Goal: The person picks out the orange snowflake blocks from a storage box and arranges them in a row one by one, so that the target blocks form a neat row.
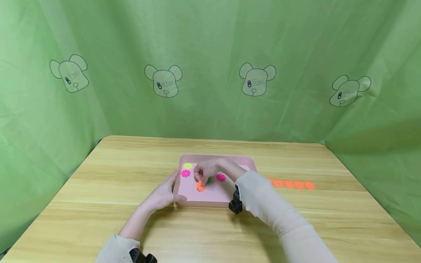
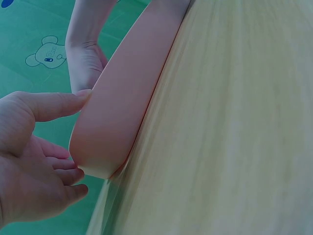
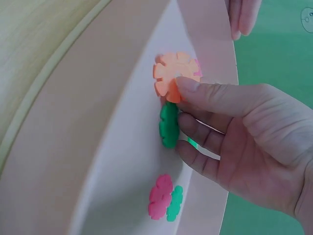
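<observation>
A pink tray (image 1: 207, 204) stands on the table. My left hand (image 1: 161, 195) holds its near left corner; in the left wrist view the thumb (image 2: 61, 105) lies on the rim, with the fingers by the outer wall. Reaching into the tray, my right hand (image 1: 208, 168) pinches an orange flower-shaped plastic piece (image 3: 164, 73) between thumb and fingers. Just beside it, a green piece (image 3: 169, 125) lies near the fingertips, partly covered. A pink piece (image 3: 160, 196) and a lighter green one (image 3: 174, 204) lie together farther along the tray floor.
Yellow (image 1: 188, 166) and pink (image 1: 185, 173) flower pieces lie at the tray's left side. On the wooden table (image 1: 98, 182), right of the tray, several orange pieces (image 1: 288, 184) form a row, partly behind the right sleeve. A green curtain (image 1: 210, 109) hangs behind.
</observation>
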`<state>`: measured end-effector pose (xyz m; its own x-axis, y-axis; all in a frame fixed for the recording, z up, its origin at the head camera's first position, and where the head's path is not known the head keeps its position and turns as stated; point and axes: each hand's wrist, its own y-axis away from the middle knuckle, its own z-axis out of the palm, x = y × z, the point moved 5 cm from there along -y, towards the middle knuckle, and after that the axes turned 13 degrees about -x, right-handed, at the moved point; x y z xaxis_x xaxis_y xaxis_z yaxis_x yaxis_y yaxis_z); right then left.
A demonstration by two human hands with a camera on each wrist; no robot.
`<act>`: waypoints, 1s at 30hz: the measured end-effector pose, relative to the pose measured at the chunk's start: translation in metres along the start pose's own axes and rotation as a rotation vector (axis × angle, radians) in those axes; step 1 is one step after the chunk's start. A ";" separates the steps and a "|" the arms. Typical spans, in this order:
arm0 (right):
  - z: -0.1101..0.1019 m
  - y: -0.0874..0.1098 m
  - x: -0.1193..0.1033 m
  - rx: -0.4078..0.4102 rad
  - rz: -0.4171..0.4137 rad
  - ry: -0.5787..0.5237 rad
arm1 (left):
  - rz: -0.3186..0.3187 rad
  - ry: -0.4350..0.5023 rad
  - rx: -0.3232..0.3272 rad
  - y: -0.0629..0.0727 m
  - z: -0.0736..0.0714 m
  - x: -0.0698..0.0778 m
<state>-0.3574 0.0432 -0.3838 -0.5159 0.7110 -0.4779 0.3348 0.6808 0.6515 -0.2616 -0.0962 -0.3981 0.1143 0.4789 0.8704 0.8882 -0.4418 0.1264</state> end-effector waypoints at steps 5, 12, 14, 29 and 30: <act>-0.001 0.006 0.003 0.022 -0.028 -0.053 | -0.001 -0.009 -0.005 0.000 0.001 0.000; -0.003 0.013 0.010 0.055 -0.088 -0.203 | -0.001 -0.022 -0.001 0.000 0.001 0.002; -0.004 0.017 0.014 0.067 -0.100 -0.257 | -0.003 -0.026 -0.001 0.001 0.001 0.002; -0.007 0.065 0.048 0.174 -0.172 -0.500 | 0.004 -0.016 -0.001 0.002 0.002 0.003; -0.007 0.069 0.051 0.184 -0.172 -0.511 | 0.008 -0.015 -0.002 0.002 0.002 0.004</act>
<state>-0.3663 0.1248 -0.3593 -0.1435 0.5505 -0.8224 0.4353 0.7814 0.4471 -0.2586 -0.0941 -0.3956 0.1278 0.4869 0.8641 0.8863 -0.4471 0.1208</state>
